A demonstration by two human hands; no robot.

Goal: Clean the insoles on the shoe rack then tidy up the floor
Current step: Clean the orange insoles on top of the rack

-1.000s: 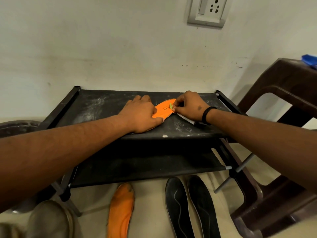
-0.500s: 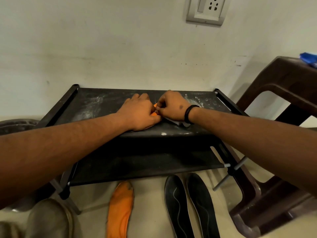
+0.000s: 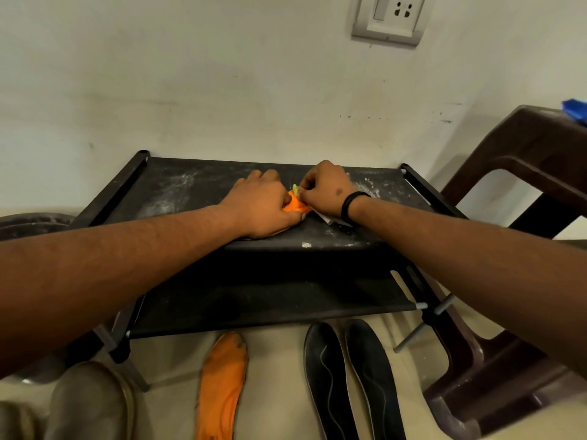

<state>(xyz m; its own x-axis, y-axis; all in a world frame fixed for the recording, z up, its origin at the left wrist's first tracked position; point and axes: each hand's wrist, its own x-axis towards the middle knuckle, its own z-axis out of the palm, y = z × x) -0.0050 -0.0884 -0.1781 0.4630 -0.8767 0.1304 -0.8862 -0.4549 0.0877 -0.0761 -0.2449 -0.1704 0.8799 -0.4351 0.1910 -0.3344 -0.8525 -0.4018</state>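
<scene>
An orange insole lies on the dusty top shelf of the black shoe rack, mostly hidden under my hands. My left hand presses down on it with the fingers curled over its edge. My right hand grips a small yellow-green item and holds it against the insole. A white strip pokes out beneath my right wrist. On the floor in front of the rack lie a second orange insole and two black insoles.
A dark brown plastic chair stands at the right with something blue on its seat. A wall socket is above the rack. A worn shoe sits at lower left, and a dark round object left of the rack.
My right hand slid left across the orange insole toward my left hand, covering most of it, then eased slightly back so a little orange shows again. The left hand stayed put.
</scene>
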